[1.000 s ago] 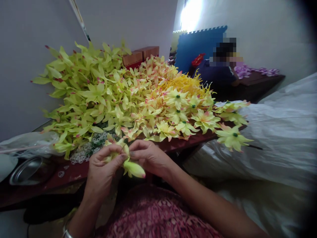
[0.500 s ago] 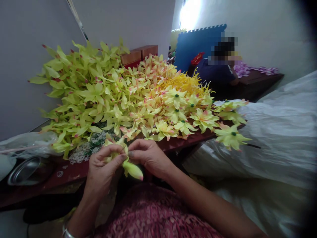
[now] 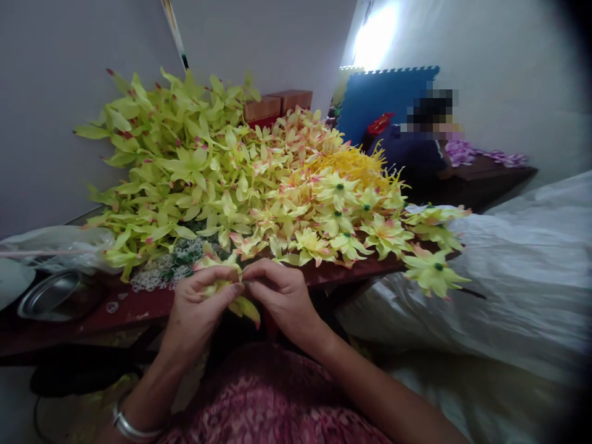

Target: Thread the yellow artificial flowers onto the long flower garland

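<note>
My left hand [image 3: 202, 302] is closed on a yellow-green artificial flower [image 3: 245, 310] with pink petal tips, held above the table's front edge. Thumb and forefinger of my right hand [image 3: 280, 296] pinch at the flower's middle, right beside the left fingertips; the exact part between them is too small to make out. Behind both hands lies a large heap of yellow-green petal pieces [image 3: 185, 163]. Finished-looking layered flowers with green centres [image 3: 339, 187] rest to its right. Small whitish and green plastic pieces [image 3: 161, 265] are piled just left of my hands.
A metal bowl [image 3: 50, 296] and a clear plastic bag [image 3: 69, 243] stand at the left on the dark red table [image 3: 134, 307]. Yellow stringy pieces [image 3: 351, 161] and brown boxes [image 3: 262, 110] lie farther back. White sheeting [image 3: 522, 259] fills the right. A person [image 3: 411, 148] sits beyond.
My right fingers have shifted slightly and stay close against the left ones. The flower has turned, so its hanging petal shows less. The whole view has swung a little to the left.
</note>
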Available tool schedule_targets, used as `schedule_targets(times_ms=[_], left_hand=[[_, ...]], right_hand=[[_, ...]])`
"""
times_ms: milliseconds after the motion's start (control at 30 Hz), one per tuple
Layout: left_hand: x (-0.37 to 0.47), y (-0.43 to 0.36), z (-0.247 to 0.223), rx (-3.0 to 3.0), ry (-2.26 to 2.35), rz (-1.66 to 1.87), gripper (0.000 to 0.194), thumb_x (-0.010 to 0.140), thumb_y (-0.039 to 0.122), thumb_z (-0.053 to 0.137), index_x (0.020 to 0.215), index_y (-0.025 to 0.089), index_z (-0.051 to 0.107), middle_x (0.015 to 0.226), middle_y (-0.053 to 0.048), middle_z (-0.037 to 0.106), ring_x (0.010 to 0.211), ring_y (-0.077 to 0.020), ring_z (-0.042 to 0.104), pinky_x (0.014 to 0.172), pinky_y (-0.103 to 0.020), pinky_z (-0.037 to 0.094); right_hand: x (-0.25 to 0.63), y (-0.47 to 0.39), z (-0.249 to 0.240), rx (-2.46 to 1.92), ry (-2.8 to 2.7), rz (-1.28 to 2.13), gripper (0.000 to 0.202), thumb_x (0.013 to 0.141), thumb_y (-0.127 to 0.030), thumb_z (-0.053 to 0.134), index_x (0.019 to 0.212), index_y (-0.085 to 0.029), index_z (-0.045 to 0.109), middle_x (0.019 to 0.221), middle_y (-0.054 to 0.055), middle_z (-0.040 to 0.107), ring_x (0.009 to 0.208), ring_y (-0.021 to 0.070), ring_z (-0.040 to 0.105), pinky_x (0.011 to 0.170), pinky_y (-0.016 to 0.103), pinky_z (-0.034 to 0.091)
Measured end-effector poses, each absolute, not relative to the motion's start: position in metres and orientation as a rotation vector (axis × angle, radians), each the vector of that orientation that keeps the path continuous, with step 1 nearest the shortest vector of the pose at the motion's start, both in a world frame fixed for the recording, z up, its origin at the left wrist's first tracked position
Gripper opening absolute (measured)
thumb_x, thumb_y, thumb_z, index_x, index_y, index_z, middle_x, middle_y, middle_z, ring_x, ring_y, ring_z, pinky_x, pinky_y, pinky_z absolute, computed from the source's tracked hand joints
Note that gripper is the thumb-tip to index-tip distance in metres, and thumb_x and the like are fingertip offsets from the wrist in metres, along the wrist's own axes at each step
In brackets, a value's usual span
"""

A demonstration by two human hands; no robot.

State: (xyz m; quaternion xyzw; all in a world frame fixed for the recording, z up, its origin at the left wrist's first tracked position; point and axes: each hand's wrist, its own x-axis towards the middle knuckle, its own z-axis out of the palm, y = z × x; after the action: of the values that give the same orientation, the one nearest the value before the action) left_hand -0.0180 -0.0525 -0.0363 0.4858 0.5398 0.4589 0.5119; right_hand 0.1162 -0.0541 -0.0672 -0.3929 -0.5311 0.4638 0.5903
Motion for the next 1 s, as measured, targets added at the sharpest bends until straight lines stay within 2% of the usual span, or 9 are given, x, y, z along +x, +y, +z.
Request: schedule_targets(times_ms=[200,467,633,800,900,1000], left_hand=[[-0.017,-0.056,-0.034,1.100,1.307,1.104,0.013,0.057,0.021,0.075,0.066,0.015,0.068,0.053,0.001,0.062,0.043,-0.0096,0.053,0.042,-0.017,0.041],[-0.020,-0.056,-0.040,1.089,1.325,1.092,0.016,0.059,0.022,0.073,0.071,0.014,0.066,0.054,0.000,0.063,0.044,-0.0122,0.056,0.044,-0.020,0.043],[-0.023,-0.053,-0.046,1.085,1.312,1.095,0.016,0.061,0.024,0.072,0.072,0.015,0.064,0.052,0.002,0.061,0.042,-0.0114,0.054,0.043,-0.019,0.041],[-0.025,-0.054,-0.052,1.145,1.295,1.148,0.010,0.064,0.021,0.070,0.071,0.016,0.064,0.057,0.004,0.061,0.046,-0.0089,0.053,0.045,-0.017,0.041],[-0.024,-0.056,-0.053,1.121,1.283,1.166,0.011,0.064,0.021,0.071,0.070,0.016,0.063,0.059,0.003,0.062,0.047,-0.0089,0.054,0.046,-0.017,0.042],[-0.021,-0.058,-0.048,1.059,1.292,1.243,0.014,0.062,0.021,0.073,0.068,0.016,0.061,0.055,0.005,0.060,0.044,-0.0084,0.053,0.043,-0.016,0.041]], right_hand=[[0.115,-0.054,-0.067,-0.914,-1.254,1.071,0.010,0.071,-0.015,0.058,0.068,-0.020,0.065,0.069,-0.001,0.062,0.068,0.0126,0.056,0.066,0.023,0.043],[0.113,-0.054,-0.068,-0.939,-1.298,1.051,0.011,0.072,-0.016,0.056,0.070,-0.020,0.066,0.069,0.000,0.062,0.068,0.0130,0.057,0.066,0.024,0.043],[0.112,-0.054,-0.069,-0.948,-1.343,1.003,0.013,0.074,-0.016,0.053,0.072,-0.019,0.065,0.070,0.000,0.062,0.068,0.0129,0.056,0.065,0.023,0.043],[0.109,-0.056,-0.066,-0.956,-1.368,1.024,0.006,0.074,-0.019,0.057,0.075,-0.018,0.063,0.072,0.001,0.060,0.066,0.0124,0.055,0.060,0.022,0.042],[0.108,-0.056,-0.065,-0.984,-1.385,0.954,0.011,0.076,-0.017,0.052,0.073,-0.018,0.062,0.069,0.000,0.059,0.065,0.0115,0.053,0.062,0.022,0.041],[0.107,-0.056,-0.065,-1.044,-1.366,0.884,0.012,0.077,-0.017,0.050,0.071,-0.018,0.060,0.062,-0.002,0.054,0.057,0.0094,0.048,0.054,0.020,0.037]])
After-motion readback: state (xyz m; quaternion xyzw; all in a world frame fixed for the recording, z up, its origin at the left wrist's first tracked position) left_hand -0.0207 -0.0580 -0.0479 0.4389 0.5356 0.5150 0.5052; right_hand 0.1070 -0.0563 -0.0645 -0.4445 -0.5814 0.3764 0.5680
